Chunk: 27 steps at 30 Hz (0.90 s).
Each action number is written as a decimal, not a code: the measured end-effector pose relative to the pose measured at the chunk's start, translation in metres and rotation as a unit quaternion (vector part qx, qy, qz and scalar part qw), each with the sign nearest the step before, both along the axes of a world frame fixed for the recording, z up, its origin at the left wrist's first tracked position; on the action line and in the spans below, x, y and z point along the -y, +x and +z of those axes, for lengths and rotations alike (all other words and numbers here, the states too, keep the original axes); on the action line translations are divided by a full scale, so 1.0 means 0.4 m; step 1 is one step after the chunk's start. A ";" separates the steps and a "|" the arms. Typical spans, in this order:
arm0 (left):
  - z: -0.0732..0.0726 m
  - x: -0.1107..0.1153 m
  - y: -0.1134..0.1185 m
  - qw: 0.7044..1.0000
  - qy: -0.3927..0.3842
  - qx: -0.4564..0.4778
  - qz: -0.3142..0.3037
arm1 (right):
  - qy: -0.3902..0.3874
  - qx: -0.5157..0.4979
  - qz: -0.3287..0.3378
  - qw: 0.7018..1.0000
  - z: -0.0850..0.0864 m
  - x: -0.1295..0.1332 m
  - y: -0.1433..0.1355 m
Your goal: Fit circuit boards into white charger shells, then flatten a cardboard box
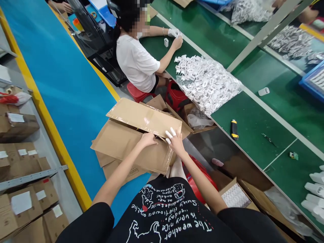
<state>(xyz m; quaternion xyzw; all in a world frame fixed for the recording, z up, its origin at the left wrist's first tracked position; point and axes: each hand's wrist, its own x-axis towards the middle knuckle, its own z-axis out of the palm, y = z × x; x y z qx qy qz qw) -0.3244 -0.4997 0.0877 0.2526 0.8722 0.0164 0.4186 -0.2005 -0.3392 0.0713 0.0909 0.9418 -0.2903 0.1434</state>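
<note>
Flattened brown cardboard (pixel 124 143) lies in a stack in front of my body, above the blue floor. A long cardboard flap (pixel 144 116) stands raised over its far side. My left hand (pixel 149 140) is at the flap's lower edge, fingers curled round the cardboard edge, with the fingertips partly hidden. My right hand (pixel 176 141) rests on the flap's right end, its fingers spread over the surface; two fingers wear white finger covers.
A green workbench (pixel 227 121) runs along the right, with a heap of white plastic parts (pixel 207 81) and a yellow-black cutter (pixel 234 130). A seated person (pixel 138 60) works ahead. Red stools (pixel 197 175) and open boxes (pixel 199 118) stand beside the bench; shelved cartons (pixel 25 199) are left.
</note>
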 end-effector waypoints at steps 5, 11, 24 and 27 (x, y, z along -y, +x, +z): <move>0.042 -0.027 -0.028 0.999 -0.034 -0.025 -0.022 | 0.003 -0.016 0.049 0.999 -0.024 -0.039 -0.122; 0.090 -0.013 -0.083 0.999 -0.040 -0.008 -0.015 | 0.013 -0.059 0.099 0.993 0.027 -0.059 -0.200; 0.003 -0.004 0.211 0.996 -0.018 0.077 0.051 | 0.009 0.080 0.097 0.992 -0.060 -0.037 -0.123; -0.021 -0.008 0.274 0.996 -0.015 0.047 0.074 | 0.010 0.137 0.025 0.990 -0.110 -0.049 -0.094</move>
